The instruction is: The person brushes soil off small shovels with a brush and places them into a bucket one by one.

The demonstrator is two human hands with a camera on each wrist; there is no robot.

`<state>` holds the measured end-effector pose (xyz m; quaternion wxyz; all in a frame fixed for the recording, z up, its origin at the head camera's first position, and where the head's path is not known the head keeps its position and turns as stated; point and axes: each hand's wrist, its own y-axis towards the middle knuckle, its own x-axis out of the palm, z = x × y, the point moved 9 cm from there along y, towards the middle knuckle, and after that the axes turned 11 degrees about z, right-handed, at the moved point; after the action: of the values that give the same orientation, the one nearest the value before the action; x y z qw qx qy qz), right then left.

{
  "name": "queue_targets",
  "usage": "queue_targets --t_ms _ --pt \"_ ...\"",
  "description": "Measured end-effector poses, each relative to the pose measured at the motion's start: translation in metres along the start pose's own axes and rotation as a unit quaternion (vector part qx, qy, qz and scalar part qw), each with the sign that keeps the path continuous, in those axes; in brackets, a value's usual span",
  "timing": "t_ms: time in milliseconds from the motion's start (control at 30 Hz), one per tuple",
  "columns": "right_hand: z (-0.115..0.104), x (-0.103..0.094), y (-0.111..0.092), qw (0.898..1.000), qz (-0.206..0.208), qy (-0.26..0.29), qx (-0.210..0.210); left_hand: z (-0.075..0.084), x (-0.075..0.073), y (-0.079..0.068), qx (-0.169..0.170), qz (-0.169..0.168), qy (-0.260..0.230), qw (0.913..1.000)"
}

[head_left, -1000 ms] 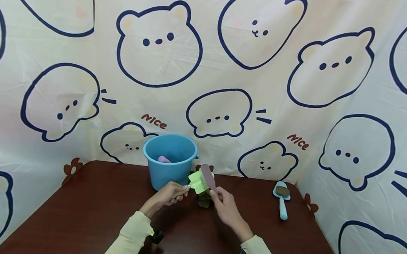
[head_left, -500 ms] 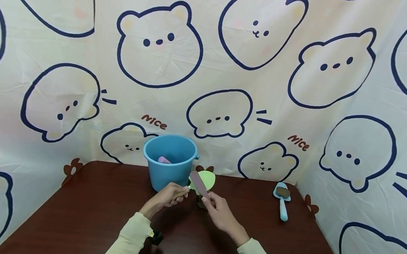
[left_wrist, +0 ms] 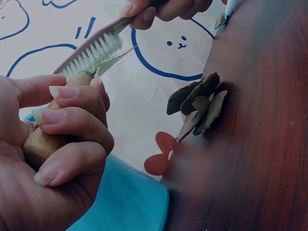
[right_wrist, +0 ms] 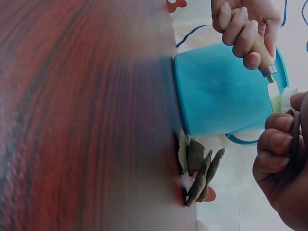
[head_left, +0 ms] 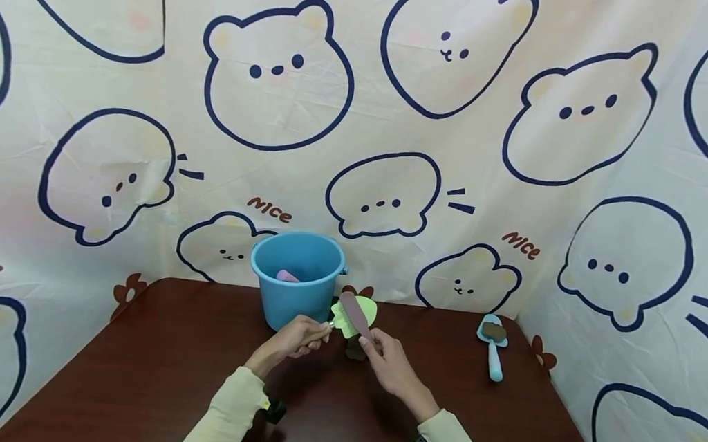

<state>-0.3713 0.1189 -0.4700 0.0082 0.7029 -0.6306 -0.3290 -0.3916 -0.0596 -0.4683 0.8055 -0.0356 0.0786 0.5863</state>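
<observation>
In the head view my left hand (head_left: pixel 294 341) grips the wooden handle of a small trowel with a light green blade (head_left: pixel 368 310). My right hand (head_left: pixel 395 366) holds a mauve brush (head_left: pixel 354 315) by its handle, with its head across the blade. White bristles (left_wrist: pixel 91 57) face the trowel in the left wrist view; whether they touch the blade is hard to tell. Below the tools, a clump of dark, flat, bark-like pieces (right_wrist: pixel 199 166) stands on the table, mostly hidden in the head view.
A blue bucket (head_left: pixel 296 305) stands behind my left hand, with a pinkish object (head_left: pixel 287 276) inside. At the right of the brown table (head_left: pixel 192 368) lies a light blue scoop (head_left: pixel 494 364) bearing a brown lump (head_left: pixel 494 331). A printed cloth hangs behind the table.
The brush has swept left along the trowel blade towards its handle, then partly back to the right. My left hand and the trowel have stayed nearly still.
</observation>
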Motion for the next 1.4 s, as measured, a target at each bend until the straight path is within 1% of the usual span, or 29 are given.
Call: queue_targets --t_ms 167,300,433,733,900,1133,1400 --pt "0.003 -0.006 0.002 1.0 0.007 -0.015 0.001 0.0 0.0 0.0 -0.001 -0.003 -0.004 1.0" --pt "0.006 -0.011 0.003 0.999 0.023 -0.026 0.005 -0.001 0.0 0.0 -0.006 -0.002 -0.005 1.0" --pt "0.01 -0.016 0.005 0.999 0.035 -0.028 0.009 0.001 0.0 0.001 -0.001 -0.005 -0.008 1.0" --pt "0.018 -0.023 0.008 0.998 0.047 -0.034 0.037 0.001 -0.003 0.003 -0.005 -0.004 -0.011 0.9999" --pt "0.022 -0.027 0.006 0.997 0.056 -0.027 0.052 -0.001 -0.003 0.002 -0.004 0.0 -0.01 0.9999" --pt "0.027 -0.033 0.007 0.996 0.068 -0.034 0.047 -0.003 -0.006 0.002 -0.004 0.005 -0.007 1.0" --pt "0.032 -0.039 0.008 0.994 0.082 -0.042 0.058 -0.002 -0.006 0.001 -0.001 0.004 -0.002 1.0"
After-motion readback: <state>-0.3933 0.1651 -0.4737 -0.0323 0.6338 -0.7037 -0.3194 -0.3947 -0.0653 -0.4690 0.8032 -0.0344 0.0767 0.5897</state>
